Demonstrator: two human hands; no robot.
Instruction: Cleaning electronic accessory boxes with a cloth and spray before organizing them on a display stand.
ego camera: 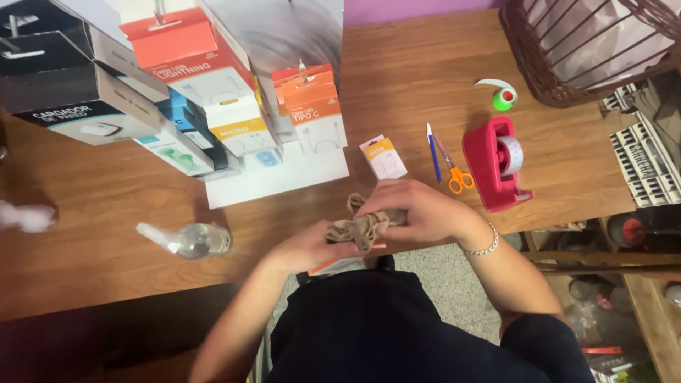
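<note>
Both my hands hold a crumpled beige cloth over the near edge of a wooden table. My left hand grips it from below and the left. From above and the right, my right hand, with a silver bracelet on its wrist, closes over the cloth. Under the hands lies a small flat orange and white package, mostly hidden. A small white and orange box lies just beyond the hands.
Stacked boxes of cables and chargers stand at the back left. A clear spray bottle lies at the left. To the right are a blue pen, orange scissors, a red tape dispenser, a green tape roll and a brown wire basket.
</note>
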